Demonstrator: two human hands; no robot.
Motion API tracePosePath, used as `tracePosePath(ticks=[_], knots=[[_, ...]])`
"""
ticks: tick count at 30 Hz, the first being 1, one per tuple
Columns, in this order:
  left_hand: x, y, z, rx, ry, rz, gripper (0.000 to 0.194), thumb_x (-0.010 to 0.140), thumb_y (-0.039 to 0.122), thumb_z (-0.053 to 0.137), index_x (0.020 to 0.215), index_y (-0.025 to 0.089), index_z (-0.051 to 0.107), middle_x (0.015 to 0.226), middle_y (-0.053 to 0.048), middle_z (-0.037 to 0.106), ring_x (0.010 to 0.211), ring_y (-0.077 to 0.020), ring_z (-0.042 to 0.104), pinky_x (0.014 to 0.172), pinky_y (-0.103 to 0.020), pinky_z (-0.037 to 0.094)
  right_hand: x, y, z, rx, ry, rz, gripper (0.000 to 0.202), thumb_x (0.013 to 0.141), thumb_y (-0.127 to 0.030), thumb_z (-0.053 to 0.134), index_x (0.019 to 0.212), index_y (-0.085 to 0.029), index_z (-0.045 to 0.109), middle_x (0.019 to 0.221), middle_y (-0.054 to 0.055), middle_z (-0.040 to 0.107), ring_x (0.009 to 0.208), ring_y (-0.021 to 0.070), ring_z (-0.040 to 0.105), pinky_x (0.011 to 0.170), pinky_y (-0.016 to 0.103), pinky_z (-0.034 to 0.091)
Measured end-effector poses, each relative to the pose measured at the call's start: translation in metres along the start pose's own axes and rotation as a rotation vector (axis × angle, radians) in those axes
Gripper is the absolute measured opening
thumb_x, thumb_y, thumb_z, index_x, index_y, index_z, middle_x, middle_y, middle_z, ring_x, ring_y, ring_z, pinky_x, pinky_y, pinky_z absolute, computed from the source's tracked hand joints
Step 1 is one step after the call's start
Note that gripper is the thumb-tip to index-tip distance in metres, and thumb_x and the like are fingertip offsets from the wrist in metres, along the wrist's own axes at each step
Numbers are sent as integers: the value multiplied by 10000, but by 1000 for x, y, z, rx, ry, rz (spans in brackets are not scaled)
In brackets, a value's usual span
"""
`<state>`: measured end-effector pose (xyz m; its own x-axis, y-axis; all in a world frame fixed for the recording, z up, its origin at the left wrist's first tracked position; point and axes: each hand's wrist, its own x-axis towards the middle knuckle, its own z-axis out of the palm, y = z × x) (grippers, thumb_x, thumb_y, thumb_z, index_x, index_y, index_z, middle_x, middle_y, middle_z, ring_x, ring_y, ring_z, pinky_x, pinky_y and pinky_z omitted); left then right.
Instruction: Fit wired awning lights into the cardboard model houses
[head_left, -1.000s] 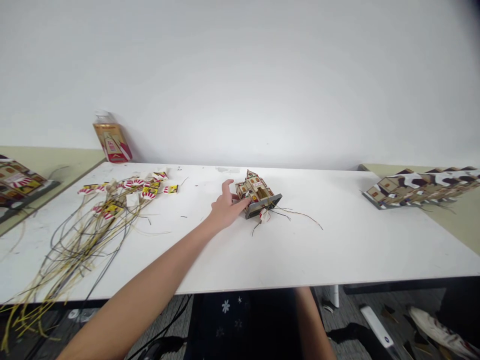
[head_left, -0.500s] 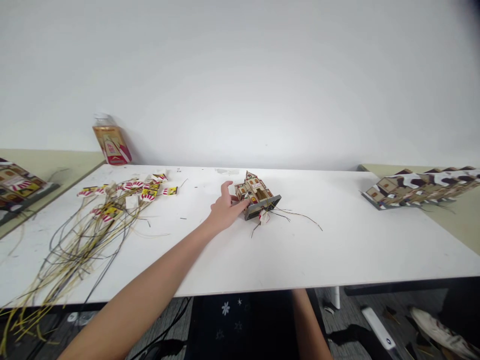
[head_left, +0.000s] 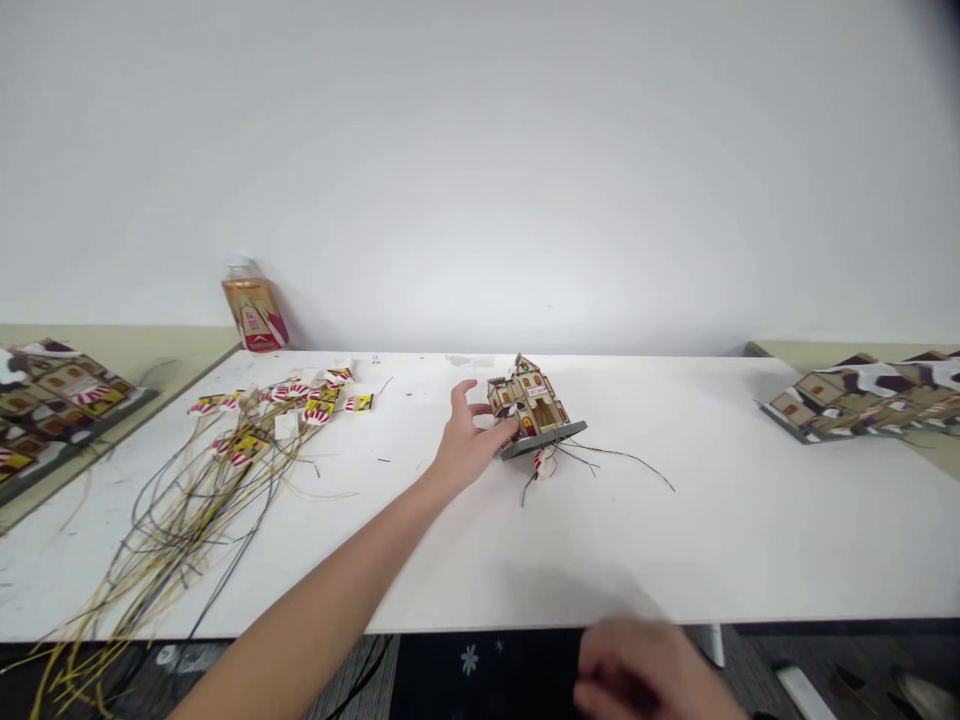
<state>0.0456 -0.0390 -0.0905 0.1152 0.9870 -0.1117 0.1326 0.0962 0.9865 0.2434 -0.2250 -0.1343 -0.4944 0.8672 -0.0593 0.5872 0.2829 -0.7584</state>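
In the middle of the white table, my left hand (head_left: 471,440) grips a small model house (head_left: 536,400) by its left side, thumb at the front and fingers behind. The house leans, and its grey base is higher at the right. Dark thin wires (head_left: 626,458) trail from it to the right. A small red-and-white striped piece (head_left: 545,462) hangs or lies just in front of the base; I cannot tell which. Close to the table's front edge is my right hand (head_left: 637,665), its fingers curled and smeared by motion, apart from the house.
On the left lies a heap of striped awning pieces (head_left: 321,404) with long yellow and black wires (head_left: 176,535) running over the front edge. A bottle (head_left: 255,312) stands by the wall. More model houses stand at the left (head_left: 71,395) and right (head_left: 855,395).
My right hand has risen from below the table to its front edge. The house has turned more upright in my left hand. The whole view has shifted slightly.
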Motion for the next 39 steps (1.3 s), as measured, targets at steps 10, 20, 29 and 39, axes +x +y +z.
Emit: tracePosePath(ticks=[10, 20, 29, 39], knots=[[-2, 4, 3, -198, 106, -78, 784, 719, 326, 794, 1321, 267, 296, 1193, -116, 528, 710, -149, 674, 629, -295, 577, 126, -29, -85, -936, 485, -139, 376, 872, -473, 591, 643, -174, 575, 526, 13, 579, 424, 114, 457, 483, 273, 118], [-3, 8, 4, -209, 153, -116, 776, 703, 331, 818, 1305, 252, 335, 1188, -115, 539, 791, -174, 689, 664, -333, 615, 129, 13, -69, -978, 661, -96, 223, 853, -378, 562, 745, -183, 571, 546, -13, 595, 417, 124, 507, 490, 277, 90], [4, 4, 1, -196, 202, -92, 802, 668, 314, 837, 1298, 235, 346, 1202, -122, 534, 811, -185, 686, 641, -335, 624, 131, 10, -89, -816, 391, 260, 252, 907, -435, 476, 959, -195, 534, 916, 48, 661, 595, 131, 552, 508, 266, 138], [8, -3, -3, -140, 239, 17, 848, 644, 351, 838, 1307, 263, 316, 1245, -112, 527, 814, -188, 682, 640, -363, 629, 136, 17, -100, -656, 294, 251, 98, 896, -298, 500, 933, -216, 537, 828, 9, 651, 618, 123, 515, 530, 260, 201]])
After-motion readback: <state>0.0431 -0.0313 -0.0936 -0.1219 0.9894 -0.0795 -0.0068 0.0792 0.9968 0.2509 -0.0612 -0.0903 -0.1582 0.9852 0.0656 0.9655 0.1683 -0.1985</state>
